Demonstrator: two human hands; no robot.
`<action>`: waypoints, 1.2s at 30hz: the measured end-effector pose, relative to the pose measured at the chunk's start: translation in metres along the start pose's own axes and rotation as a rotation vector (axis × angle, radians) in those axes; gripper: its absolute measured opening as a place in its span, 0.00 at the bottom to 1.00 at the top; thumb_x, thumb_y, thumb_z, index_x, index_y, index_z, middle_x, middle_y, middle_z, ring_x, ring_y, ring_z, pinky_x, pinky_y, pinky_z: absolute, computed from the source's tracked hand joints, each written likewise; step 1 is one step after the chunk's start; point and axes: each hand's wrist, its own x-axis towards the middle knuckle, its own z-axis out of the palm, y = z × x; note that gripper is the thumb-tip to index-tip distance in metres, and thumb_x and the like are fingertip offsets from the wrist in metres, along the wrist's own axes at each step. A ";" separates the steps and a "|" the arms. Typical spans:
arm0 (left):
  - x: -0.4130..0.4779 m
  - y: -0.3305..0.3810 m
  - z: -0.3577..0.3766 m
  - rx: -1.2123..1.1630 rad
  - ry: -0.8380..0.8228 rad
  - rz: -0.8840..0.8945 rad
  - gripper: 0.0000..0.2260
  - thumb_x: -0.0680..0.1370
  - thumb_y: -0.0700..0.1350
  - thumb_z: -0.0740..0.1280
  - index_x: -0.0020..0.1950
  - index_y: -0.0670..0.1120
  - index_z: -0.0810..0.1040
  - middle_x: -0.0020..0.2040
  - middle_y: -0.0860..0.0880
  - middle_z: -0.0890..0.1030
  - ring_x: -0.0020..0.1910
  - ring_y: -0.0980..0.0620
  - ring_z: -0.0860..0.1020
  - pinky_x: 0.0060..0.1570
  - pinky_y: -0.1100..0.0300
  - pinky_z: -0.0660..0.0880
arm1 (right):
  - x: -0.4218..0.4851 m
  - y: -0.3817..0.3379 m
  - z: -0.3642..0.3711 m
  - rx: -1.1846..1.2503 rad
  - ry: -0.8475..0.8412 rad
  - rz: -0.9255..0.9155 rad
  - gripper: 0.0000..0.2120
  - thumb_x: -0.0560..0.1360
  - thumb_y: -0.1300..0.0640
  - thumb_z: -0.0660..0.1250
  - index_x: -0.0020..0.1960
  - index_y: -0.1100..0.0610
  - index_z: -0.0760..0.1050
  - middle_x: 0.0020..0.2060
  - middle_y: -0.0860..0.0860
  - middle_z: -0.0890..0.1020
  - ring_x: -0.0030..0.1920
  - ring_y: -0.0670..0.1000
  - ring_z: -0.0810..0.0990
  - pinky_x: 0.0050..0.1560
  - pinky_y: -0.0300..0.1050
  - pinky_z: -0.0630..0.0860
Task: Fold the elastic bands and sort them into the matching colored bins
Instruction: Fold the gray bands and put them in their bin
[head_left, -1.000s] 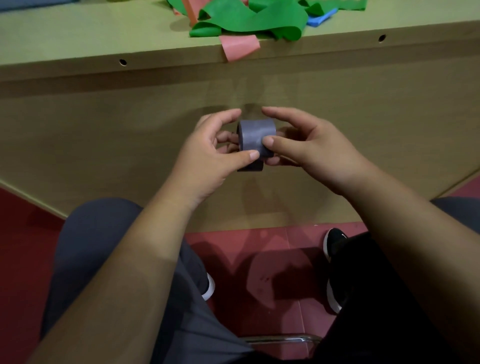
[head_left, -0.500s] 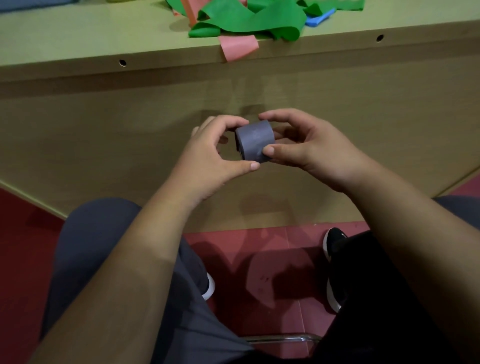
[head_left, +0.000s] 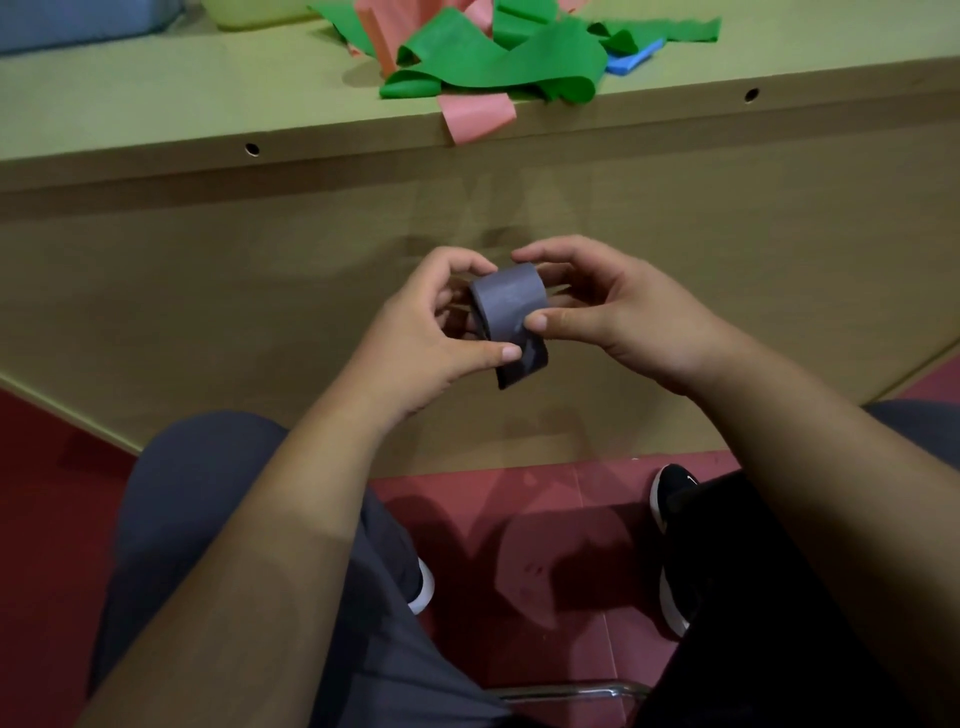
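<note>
Stretching across the top of the view, a pale wooden surface (head_left: 156, 98) carries a loose heap of green elastic bands (head_left: 493, 62). One pink band (head_left: 475, 117) hangs over the near edge, and a blue band (head_left: 631, 60) peeks out at the heap's right side. Lower down, in front of the wooden front panel, a seated person's left hand (head_left: 415, 338) and right hand (head_left: 628, 322) meet. Both pinch a folded grey elastic band (head_left: 511, 312) between thumb and curled fingers, holding it in the air well below the heap, with its loose end hanging down.
</note>
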 end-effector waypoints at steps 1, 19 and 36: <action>0.000 -0.001 0.000 -0.025 0.003 -0.013 0.30 0.68 0.39 0.84 0.64 0.55 0.76 0.59 0.45 0.84 0.58 0.43 0.85 0.61 0.41 0.82 | 0.000 0.000 -0.002 -0.040 0.004 0.003 0.26 0.76 0.63 0.79 0.70 0.47 0.79 0.60 0.48 0.86 0.58 0.56 0.85 0.66 0.53 0.81; 0.002 0.002 0.017 -0.638 -0.095 -0.365 0.24 0.78 0.32 0.72 0.74 0.42 0.74 0.67 0.38 0.82 0.66 0.42 0.82 0.70 0.46 0.76 | -0.002 -0.001 0.004 0.044 0.102 -0.056 0.26 0.74 0.70 0.77 0.65 0.48 0.79 0.60 0.46 0.78 0.51 0.49 0.83 0.61 0.50 0.82; -0.007 0.006 0.018 -0.475 0.039 -0.183 0.26 0.75 0.33 0.77 0.73 0.44 0.78 0.68 0.45 0.82 0.67 0.48 0.81 0.64 0.55 0.79 | -0.016 -0.005 0.016 0.236 0.049 0.098 0.21 0.81 0.54 0.74 0.72 0.45 0.77 0.66 0.59 0.81 0.59 0.56 0.86 0.55 0.59 0.85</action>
